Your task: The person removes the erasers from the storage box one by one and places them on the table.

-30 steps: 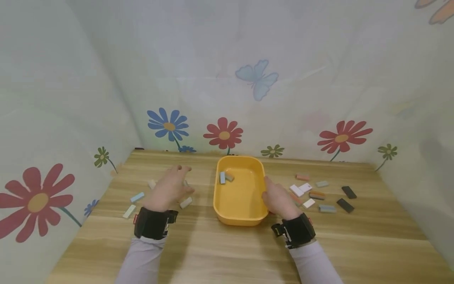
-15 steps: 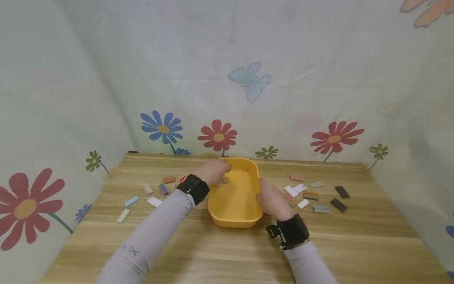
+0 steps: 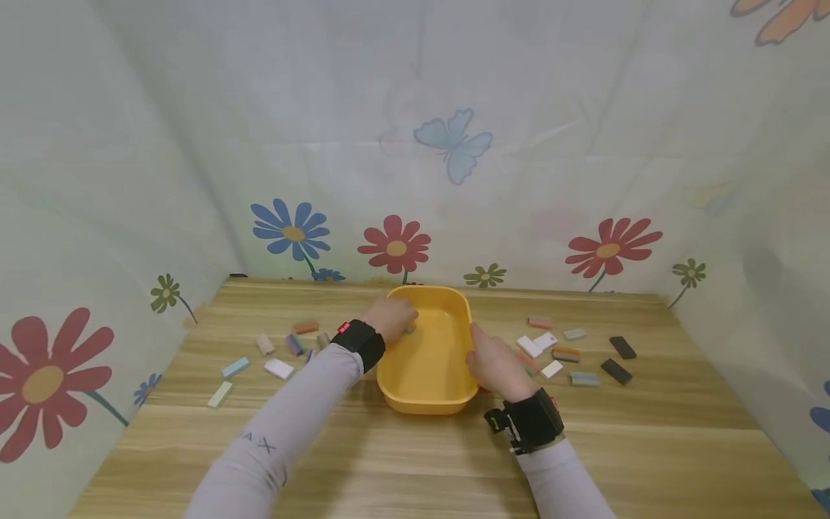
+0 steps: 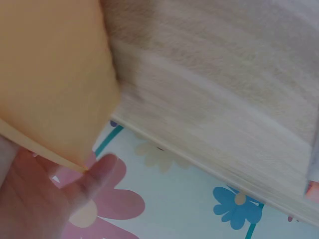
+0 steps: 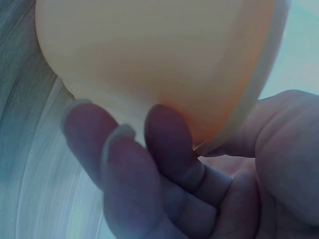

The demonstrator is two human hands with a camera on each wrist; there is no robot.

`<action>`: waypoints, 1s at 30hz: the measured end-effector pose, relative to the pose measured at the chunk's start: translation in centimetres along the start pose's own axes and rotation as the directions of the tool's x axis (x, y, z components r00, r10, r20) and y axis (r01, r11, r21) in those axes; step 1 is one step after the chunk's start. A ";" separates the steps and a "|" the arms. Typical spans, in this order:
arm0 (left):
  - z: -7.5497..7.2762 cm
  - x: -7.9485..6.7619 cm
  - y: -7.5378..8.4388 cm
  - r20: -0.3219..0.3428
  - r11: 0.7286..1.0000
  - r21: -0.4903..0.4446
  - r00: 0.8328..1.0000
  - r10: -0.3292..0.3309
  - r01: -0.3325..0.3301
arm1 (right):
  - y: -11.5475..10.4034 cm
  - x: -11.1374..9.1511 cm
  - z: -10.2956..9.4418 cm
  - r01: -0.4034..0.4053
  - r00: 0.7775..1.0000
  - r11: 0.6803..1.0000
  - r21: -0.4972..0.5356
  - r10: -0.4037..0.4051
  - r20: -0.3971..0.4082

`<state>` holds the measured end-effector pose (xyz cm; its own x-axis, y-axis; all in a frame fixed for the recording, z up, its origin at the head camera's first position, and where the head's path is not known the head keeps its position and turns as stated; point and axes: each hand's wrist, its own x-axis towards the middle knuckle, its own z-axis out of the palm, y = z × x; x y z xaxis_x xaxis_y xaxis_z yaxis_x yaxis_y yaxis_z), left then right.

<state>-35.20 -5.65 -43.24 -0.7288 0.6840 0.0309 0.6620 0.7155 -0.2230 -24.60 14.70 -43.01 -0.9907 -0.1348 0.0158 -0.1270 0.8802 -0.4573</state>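
Observation:
A yellow plastic tray (image 3: 424, 402) stands in the middle of the wooden table. My left hand (image 3: 390, 317) reaches over its left rim, fingers down inside. In the left wrist view the thumb (image 4: 99, 172) shows near the rim, while the tray wall hides the other fingers, so whatever they hold is out of sight. By the fingertips inside lies a small greenish block (image 3: 410, 328). My right hand (image 3: 499, 364) grips the right rim; in the right wrist view its curled fingers (image 5: 132, 184) are against the outer wall, the thumb over the edge.
Left of the tray lie several small bar-shaped blocks, among them a white block (image 3: 279, 369), a blue block (image 3: 235, 367) and an orange block (image 3: 306, 327). More are on the right, including a black block (image 3: 616, 371). A flowered curtain (image 3: 519, 180) hangs behind the table.
My left hand has moved right, from above the left-hand blocks to inside the tray, where it now stays. My right hand has kept its grip on the rim. The head view has shifted slightly.

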 end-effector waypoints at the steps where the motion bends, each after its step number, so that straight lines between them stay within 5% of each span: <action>1: 0.2 -0.1 -0.1 0.005 1.000 -0.010 1.000 0.005 -0.005 | 0.0 0.0 0.0 -0.004 1.000 1.000 -0.001 0.004 0.004; 13: 0.3 -0.1 -0.1 0.105 0.999 -0.040 0.994 -0.023 0.027 | -0.3 0.0 -0.1 0.000 1.000 1.000 -0.003 0.000 0.011; 20: 0.5 -0.1 -0.6 0.065 0.997 -0.073 0.998 0.019 -0.014 | -0.4 0.1 0.0 0.000 1.000 1.000 -0.003 0.000 0.019; 30: -1.1 -0.3 -1.9 -0.044 0.966 -0.257 0.999 0.024 -0.034 | -0.3 0.1 -0.2 -0.029 0.999 1.000 -0.007 0.029 0.040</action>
<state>-36.02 -7.06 -41.74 -0.7046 0.7063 0.0682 0.7092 0.7042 0.0337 -24.67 14.56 -42.70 -0.9913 -0.1271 -0.0335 -0.0984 0.8869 -0.4514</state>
